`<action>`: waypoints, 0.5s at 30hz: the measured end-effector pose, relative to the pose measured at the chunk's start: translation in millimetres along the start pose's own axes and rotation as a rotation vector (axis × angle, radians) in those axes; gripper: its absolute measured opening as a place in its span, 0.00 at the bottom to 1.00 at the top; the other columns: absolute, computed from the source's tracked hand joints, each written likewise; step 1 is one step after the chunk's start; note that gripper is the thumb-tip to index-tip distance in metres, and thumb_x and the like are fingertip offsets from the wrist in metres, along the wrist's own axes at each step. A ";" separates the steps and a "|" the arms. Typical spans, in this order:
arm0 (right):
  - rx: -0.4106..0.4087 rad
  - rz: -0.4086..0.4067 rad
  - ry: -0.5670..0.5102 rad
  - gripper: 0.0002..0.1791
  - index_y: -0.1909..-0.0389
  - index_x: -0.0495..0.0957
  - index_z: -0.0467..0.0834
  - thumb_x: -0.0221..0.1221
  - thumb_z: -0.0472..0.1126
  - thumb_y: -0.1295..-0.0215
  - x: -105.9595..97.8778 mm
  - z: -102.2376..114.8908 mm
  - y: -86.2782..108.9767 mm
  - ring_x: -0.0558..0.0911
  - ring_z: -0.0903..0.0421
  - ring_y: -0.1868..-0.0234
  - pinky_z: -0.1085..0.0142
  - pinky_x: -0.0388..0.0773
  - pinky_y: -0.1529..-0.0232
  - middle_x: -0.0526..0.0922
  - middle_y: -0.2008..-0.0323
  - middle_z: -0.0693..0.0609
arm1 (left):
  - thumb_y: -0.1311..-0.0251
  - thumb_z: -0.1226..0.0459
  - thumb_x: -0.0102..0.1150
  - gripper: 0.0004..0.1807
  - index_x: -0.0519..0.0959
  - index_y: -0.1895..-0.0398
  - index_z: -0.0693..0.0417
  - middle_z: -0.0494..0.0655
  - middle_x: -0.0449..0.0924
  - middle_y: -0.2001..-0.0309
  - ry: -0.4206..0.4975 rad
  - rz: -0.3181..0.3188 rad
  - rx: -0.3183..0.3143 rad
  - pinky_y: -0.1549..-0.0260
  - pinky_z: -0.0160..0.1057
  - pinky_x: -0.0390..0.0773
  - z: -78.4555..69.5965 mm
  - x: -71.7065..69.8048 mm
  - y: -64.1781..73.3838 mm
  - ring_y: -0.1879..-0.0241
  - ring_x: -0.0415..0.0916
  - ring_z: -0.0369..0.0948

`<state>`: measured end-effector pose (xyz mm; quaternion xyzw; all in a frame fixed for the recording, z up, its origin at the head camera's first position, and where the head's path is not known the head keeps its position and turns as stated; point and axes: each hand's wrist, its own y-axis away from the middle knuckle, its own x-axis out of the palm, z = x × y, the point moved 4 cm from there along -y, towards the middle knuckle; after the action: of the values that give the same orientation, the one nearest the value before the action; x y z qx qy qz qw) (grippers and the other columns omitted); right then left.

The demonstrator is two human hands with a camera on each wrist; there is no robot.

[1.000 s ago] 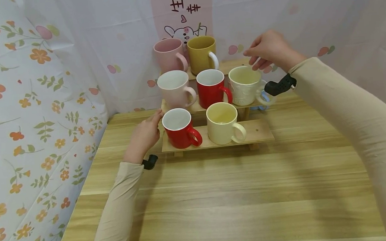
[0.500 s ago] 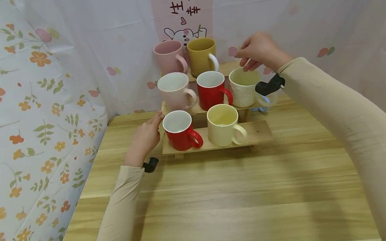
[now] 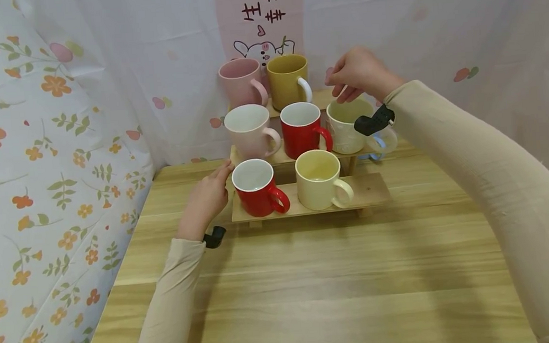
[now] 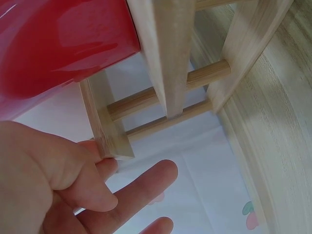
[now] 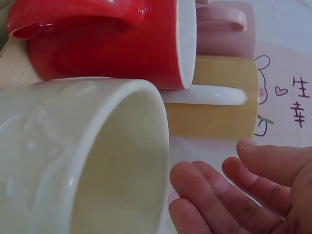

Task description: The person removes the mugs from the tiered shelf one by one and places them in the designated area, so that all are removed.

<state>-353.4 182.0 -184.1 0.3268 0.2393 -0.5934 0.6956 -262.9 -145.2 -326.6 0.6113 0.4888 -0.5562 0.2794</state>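
My right hand (image 3: pixel 358 72) hovers at the back right, above an embossed cream mug (image 3: pixel 345 137), holding nothing. Its loosely bent fingers in the right wrist view are near the mustard mug (image 5: pixel 214 119) with a white handle, apart from it. With its fingertips, my left hand (image 3: pixel 207 200) touches the left end of the wooden tiered rack's middle shelf (image 3: pixel 234 154); the left wrist view shows other fingers extended beside the board (image 4: pixel 114 139). A red mug (image 3: pixel 252 199) stands close to that hand on the lowest shelf.
A pink mug (image 3: pixel 237 89) shares the top shelf with the mustard one. The middle shelf also bears a pale pink mug (image 3: pixel 248 136) and another red mug (image 3: pixel 298 135). A pale yellow mug (image 3: pixel 315 187) stands below. Something blue (image 3: pixel 364 157) shows partly behind the rack's right side.
My right hand has drifted left over the embossed cream mug toward the mustard mug. The left hand stays against the shelf end, and the mugs keep their places.
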 end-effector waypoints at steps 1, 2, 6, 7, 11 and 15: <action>0.000 0.007 -0.005 0.25 0.42 0.71 0.34 0.56 0.47 0.33 1.1 0.7 -1.0 0.86 0.57 0.76 0.64 0.83 0.66 0.83 0.79 0.56 | 0.43 0.76 0.46 0.31 0.67 0.33 0.56 0.50 0.66 0.32 0.000 0.000 -0.001 0.75 0.47 0.76 0.1 0.3 0.6 0.67 0.80 0.57; -0.003 0.012 -0.009 0.25 0.42 0.71 0.34 0.56 0.46 0.33 2.1 1.4 -2.1 0.86 0.57 0.76 0.64 0.83 0.66 0.82 0.79 0.56 | 0.43 0.76 0.46 0.31 0.67 0.33 0.56 0.50 0.66 0.32 -0.001 0.000 -0.001 0.76 0.46 0.76 0.3 0.5 1.1 0.68 0.80 0.57; -0.011 0.019 0.006 0.24 0.43 0.69 0.33 0.56 0.46 0.33 4.5 4.1 -6.2 0.86 0.58 0.76 0.63 0.83 0.64 0.82 0.80 0.56 | 0.43 0.76 0.46 0.31 0.67 0.33 0.57 0.50 0.65 0.31 0.000 -0.001 0.002 0.76 0.46 0.75 0.6 1.4 1.5 0.69 0.79 0.57; -0.012 0.017 0.013 0.24 0.43 0.69 0.33 0.56 0.46 0.33 4.9 4.9 -6.9 0.86 0.59 0.76 0.63 0.83 0.63 0.82 0.80 0.56 | 0.43 0.76 0.46 0.31 0.67 0.33 0.57 0.50 0.65 0.31 -0.001 -0.004 0.004 0.75 0.47 0.76 0.6 1.4 1.3 0.68 0.80 0.57; -0.007 0.015 0.045 0.24 0.44 0.72 0.34 0.54 0.48 0.32 7.6 8.7 -9.9 0.86 0.58 0.74 0.63 0.83 0.60 0.82 0.79 0.56 | 0.43 0.76 0.45 0.31 0.67 0.33 0.57 0.50 0.66 0.32 -0.002 -0.010 0.012 0.71 0.49 0.77 0.4 1.1 0.3 0.67 0.80 0.58; 0.000 0.015 0.050 0.25 0.43 0.73 0.36 0.53 0.50 0.32 11.3 13.1 -12.8 0.86 0.58 0.74 0.63 0.83 0.61 0.83 0.76 0.55 | 0.43 0.77 0.45 0.31 0.67 0.33 0.58 0.52 0.66 0.32 -0.004 -0.012 0.017 0.71 0.49 0.78 0.6 1.0 0.6 0.68 0.80 0.58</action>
<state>-364.7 163.7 -185.7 0.3432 0.2544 -0.5798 0.6938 -262.8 -145.7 -327.8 0.6094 0.4873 -0.5632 0.2719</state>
